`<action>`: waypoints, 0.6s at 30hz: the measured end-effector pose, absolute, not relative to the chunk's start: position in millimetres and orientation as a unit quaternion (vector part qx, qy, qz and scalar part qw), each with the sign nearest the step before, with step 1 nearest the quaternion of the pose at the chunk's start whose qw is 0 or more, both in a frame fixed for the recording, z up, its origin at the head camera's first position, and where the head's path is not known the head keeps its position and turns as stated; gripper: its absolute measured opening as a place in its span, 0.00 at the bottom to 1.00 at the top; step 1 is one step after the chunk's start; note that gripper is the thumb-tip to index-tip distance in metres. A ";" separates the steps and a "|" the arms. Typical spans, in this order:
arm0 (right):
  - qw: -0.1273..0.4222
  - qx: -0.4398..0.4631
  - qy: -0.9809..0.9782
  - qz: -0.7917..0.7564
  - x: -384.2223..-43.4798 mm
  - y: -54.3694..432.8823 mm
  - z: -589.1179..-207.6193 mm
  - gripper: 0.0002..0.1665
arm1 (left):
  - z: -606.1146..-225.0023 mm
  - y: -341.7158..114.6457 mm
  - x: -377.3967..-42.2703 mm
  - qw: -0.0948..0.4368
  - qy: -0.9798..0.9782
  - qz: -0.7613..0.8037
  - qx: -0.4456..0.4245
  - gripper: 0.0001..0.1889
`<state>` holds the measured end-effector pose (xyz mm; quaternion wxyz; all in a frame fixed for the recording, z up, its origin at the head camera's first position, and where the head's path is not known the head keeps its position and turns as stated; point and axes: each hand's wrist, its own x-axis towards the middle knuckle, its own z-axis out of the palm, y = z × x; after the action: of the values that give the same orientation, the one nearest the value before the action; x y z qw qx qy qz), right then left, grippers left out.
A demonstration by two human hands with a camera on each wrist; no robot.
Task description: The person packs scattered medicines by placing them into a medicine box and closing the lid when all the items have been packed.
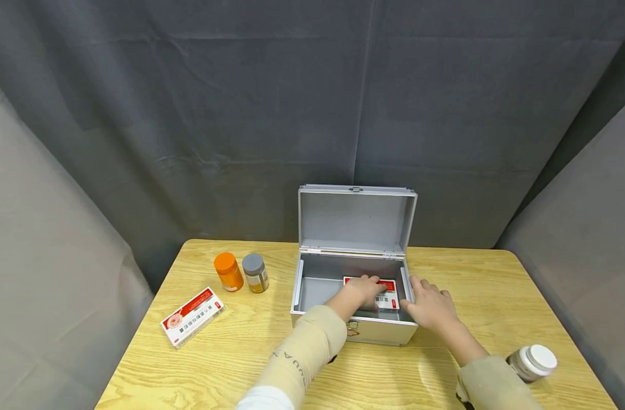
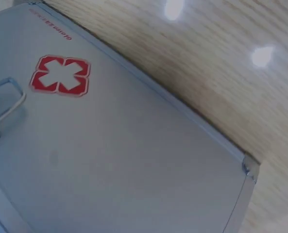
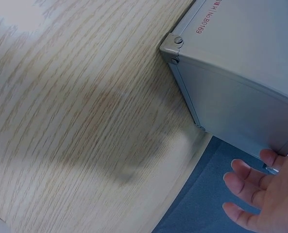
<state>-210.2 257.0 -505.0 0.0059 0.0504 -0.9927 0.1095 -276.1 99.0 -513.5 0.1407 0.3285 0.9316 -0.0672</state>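
Note:
An aluminium case (image 1: pixel 355 330) stands with its lid (image 1: pixel 358 222) raised. Inside lies a red-and-white medicine carton (image 1: pixel 390 300), partly covered by my left hand (image 1: pixel 360 291), which reaches over the front wall with fingers extended across the carton. The left wrist view shows only the case's front panel (image 2: pixel 134 145), with a red cross emblem and a wire latch. My right hand (image 1: pixel 431 304) rests at the right wall, thumb at the rim. In the right wrist view, its loosely spread fingers (image 3: pixel 245 189) are beside the case's side panel (image 3: pixel 231 102).
On the wooden table (image 1: pixel 215 370), an orange bottle (image 1: pixel 230 274) and a grey-capped bottle (image 1: pixel 256 275) stand left of the case. Another red-and-white carton (image 1: pixel 193 319) lies nearer. A white-capped jar (image 1: pixel 532 363) is beside the right forearm. A dark curtain (image 1: pixel 240 142) hangs behind.

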 end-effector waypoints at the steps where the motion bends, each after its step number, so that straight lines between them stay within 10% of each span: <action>1: 0.006 0.051 -0.993 0.110 -210.1 257.2 -504.6 0.39 | -510.5 97.8 -275.5 0.146 0.929 -0.069 0.333 0.32; 18: 0.010 0.049 -0.992 0.112 -210.1 256.1 -503.7 0.36 | -479.1 67.4 -260.5 0.074 0.910 -0.077 0.401 0.30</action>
<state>-210.1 256.1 -503.7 0.0104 0.0489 -0.9924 0.1124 -260.5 67.4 -479.1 0.0735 0.4011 0.9098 -0.0773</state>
